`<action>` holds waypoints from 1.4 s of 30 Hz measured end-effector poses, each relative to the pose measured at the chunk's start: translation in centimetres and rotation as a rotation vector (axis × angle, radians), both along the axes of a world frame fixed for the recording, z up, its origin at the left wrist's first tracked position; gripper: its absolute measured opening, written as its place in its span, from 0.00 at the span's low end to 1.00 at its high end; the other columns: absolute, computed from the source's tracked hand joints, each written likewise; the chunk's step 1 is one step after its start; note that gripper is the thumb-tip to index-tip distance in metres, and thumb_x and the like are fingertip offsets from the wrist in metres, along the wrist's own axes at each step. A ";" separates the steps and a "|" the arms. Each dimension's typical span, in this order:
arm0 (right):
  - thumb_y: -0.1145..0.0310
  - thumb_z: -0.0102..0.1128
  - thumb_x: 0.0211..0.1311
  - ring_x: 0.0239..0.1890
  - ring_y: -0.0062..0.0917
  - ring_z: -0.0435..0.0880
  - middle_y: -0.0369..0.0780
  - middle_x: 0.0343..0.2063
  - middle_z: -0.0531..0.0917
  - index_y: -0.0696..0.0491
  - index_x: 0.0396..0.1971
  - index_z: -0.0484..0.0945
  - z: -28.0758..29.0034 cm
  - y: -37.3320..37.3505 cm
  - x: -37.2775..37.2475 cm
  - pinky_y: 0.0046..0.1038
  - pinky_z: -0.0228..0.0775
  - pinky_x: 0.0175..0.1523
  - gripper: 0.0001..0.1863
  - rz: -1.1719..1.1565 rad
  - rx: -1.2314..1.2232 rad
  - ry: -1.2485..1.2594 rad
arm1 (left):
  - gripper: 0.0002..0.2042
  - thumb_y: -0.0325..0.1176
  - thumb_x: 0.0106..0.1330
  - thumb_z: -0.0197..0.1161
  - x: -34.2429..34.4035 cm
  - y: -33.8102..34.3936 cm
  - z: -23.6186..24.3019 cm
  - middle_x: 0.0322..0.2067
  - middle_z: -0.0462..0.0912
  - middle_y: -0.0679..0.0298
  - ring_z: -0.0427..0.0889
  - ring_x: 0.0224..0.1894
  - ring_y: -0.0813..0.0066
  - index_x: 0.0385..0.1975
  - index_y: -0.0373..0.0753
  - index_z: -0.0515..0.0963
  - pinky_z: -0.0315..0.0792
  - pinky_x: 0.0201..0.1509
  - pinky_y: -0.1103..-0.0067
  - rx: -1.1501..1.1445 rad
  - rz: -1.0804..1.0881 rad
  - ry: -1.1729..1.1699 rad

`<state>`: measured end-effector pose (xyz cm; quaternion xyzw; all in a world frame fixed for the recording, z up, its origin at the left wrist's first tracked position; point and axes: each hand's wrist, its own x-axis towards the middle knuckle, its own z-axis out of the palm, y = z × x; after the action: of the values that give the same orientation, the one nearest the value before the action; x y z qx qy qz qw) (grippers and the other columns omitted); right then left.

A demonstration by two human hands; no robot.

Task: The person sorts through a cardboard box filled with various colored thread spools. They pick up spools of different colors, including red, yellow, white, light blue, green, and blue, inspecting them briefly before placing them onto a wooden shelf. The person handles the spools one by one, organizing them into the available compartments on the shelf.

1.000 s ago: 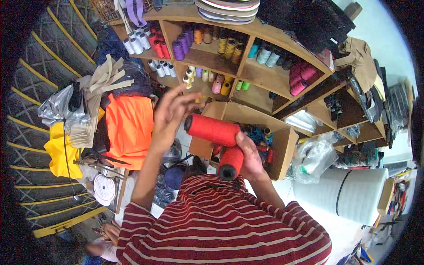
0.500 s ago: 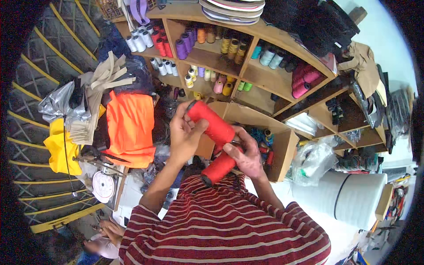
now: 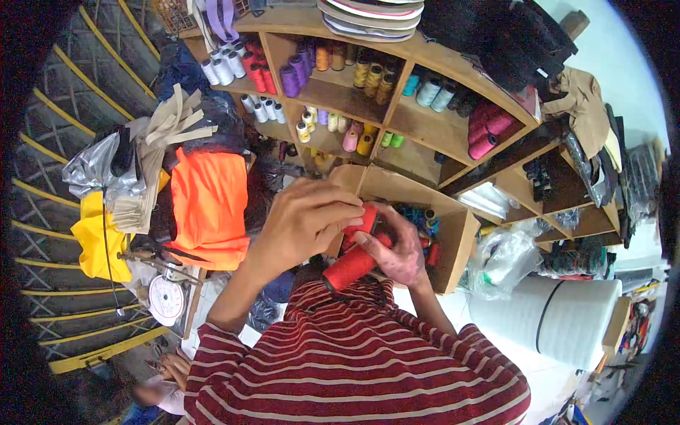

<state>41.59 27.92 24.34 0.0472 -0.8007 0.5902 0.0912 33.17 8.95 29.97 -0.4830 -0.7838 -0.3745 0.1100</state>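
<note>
Gently — the right hand (image 3: pixel 401 248) grips the lower red spool (image 3: pixel 350 270); I'd brace there and go lightly with the left hand (image 3: pixel 306 212), bunched by the upper red spool (image 3: pixel 366 219), its hold unclear.

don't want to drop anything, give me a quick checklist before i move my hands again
1. Lower red spool gripped: ok, the right hand has it.
2. Upper red spool firmly held: cannot tell, the left hand hides most of it.
3. Left hand free: not ok, its fingers are at the upper red spool.
4. Cardboard box open: ok, its top is open and spools show inside.
5. Loose thread ends clear: cannot tell, too fine to see.
</note>
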 end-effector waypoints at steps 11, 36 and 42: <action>0.53 0.68 0.52 0.39 0.36 0.84 0.46 0.34 0.84 0.58 0.46 0.76 -0.7 -0.4 -0.1 0.33 0.73 0.46 0.28 -0.049 0.016 -0.107 | 0.03 0.29 0.62 0.59 -3.4 -0.4 -0.2 0.30 0.76 0.56 0.79 0.32 0.57 0.32 0.37 0.74 0.71 0.34 0.67 0.064 0.307 -0.146; 0.48 0.63 0.58 0.42 0.25 0.80 0.45 0.37 0.83 0.62 0.47 0.76 -1.8 0.5 -0.2 0.29 0.70 0.50 0.30 -0.107 -0.162 -0.422 | 0.07 0.24 0.49 0.62 -0.1 -0.2 -1.4 0.35 0.80 0.63 0.81 0.39 0.64 0.29 0.39 0.76 0.74 0.39 0.71 0.033 0.109 0.220; 0.53 0.59 0.62 0.39 0.22 0.78 0.42 0.35 0.83 0.61 0.44 0.78 0.8 0.0 -0.4 0.25 0.70 0.47 0.24 0.041 -0.211 -0.438 | 0.02 0.24 0.61 0.56 -2.8 -1.2 0.6 0.31 0.75 0.56 0.79 0.37 0.58 0.31 0.34 0.71 0.72 0.39 0.71 0.096 0.346 -0.203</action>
<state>41.17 27.89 25.15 -0.0755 -0.7342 0.6684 -0.0920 30.34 7.79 30.53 -0.2951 -0.8434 -0.4338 0.1162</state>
